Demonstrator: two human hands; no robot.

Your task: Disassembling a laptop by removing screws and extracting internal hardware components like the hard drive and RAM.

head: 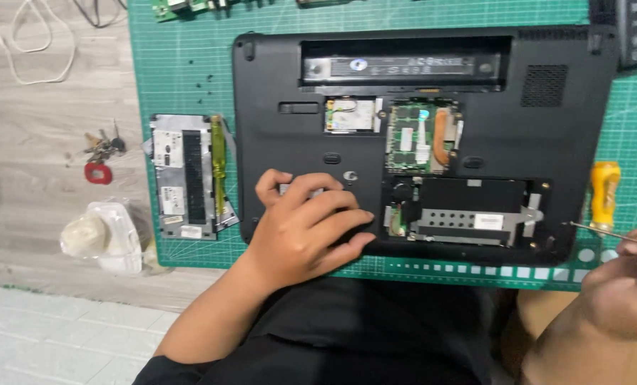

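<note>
Two hands work: left hand presses flat, steadying the upturned black plastic laptop; at four o'clock, right hand grips a thin screwdriver.

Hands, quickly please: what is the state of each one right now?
Left hand: open, resting flat on the black upturned laptop, holding nothing.
Right hand: closed on a thin metal-shaft screwdriver.

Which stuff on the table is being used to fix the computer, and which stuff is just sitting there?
Being used:
- left hand pressing on the black laptop, turned bottom up
- right hand holding a thin screwdriver

Just lying about:
- removed cover panel on the green cutting mat
- yellow-handled screwdriver
- keys
- white cable
- clear plastic container
</note>
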